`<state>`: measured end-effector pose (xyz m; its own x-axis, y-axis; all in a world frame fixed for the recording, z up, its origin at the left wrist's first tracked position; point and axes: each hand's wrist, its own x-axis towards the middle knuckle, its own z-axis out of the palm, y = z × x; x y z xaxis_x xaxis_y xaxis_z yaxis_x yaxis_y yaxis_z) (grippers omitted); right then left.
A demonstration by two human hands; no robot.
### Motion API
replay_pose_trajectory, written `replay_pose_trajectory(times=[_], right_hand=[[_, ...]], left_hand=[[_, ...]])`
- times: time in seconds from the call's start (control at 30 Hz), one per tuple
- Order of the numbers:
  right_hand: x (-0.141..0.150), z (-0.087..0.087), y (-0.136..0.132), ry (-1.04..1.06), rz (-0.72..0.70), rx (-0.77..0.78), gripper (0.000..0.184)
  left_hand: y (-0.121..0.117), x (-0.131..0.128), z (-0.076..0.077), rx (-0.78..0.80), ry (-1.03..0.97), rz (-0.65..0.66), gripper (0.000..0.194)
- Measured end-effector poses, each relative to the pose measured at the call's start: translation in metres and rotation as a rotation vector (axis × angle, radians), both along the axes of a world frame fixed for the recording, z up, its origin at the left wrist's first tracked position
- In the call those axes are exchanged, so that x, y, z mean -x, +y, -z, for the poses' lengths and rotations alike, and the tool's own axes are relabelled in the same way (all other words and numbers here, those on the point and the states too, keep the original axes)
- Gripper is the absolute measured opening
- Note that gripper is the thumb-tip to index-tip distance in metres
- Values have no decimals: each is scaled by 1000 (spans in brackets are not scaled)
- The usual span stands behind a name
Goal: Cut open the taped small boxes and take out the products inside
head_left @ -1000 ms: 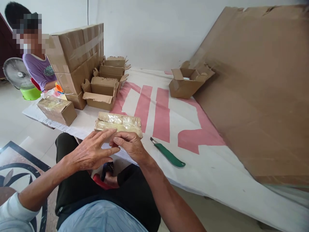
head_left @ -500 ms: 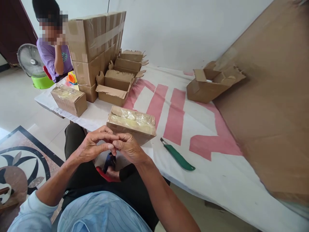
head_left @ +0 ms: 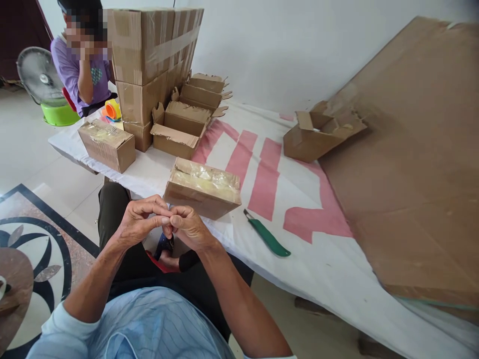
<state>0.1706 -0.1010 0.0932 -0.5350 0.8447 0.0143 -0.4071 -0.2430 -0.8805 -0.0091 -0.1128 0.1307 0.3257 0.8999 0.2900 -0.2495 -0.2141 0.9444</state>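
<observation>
My left hand (head_left: 144, 219) and my right hand (head_left: 190, 227) meet fingertip to fingertip above my lap, at the table's front edge. Both are pinched closed; whatever lies between the fingertips, if anything, is too small to make out. Just beyond them sits a taped cardboard box (head_left: 202, 189) with crumpled clear tape along its top. To the right of that box, a knife with a green handle (head_left: 270, 238) lies flat on the cloth, its short dark blade toward the box.
A second taped box (head_left: 107, 144) stands at the table's left, beside a tall stack of boxes (head_left: 144, 65). Open boxes (head_left: 177, 132) line up by the stack. Another open box (head_left: 312, 134) leans near a large cardboard sheet (head_left: 411, 164). A person (head_left: 80, 70) sits behind, near a fan (head_left: 43, 77).
The view has shifted slightly. My hands stay joined at the fingertips, with only a small change in finger position. The boxes and knife lie as before.
</observation>
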Motion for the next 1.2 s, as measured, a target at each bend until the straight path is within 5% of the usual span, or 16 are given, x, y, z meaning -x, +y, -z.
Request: replay_pose_trajectory(times=[0.37,0.8,0.9,1.03,1.2], right_hand=[[5,16,-12,76,-14,-24,71],[-1,1,-24,23,53,-22,73],[-3,0,-24,9,121,-65,68],[-8,-6,-25,30,268,-106,45],[-13,-18,-28,3,277,-189,56]], left_hand=[[-16,-3,11,-48,-38,-77,33],[-15,-1,19,43,-159,-38,28],[-16,2,22,-112,-72,-92,23],[-19,4,23,-536,299,-182,29],[-23,2,18,-825,634,-270,53]])
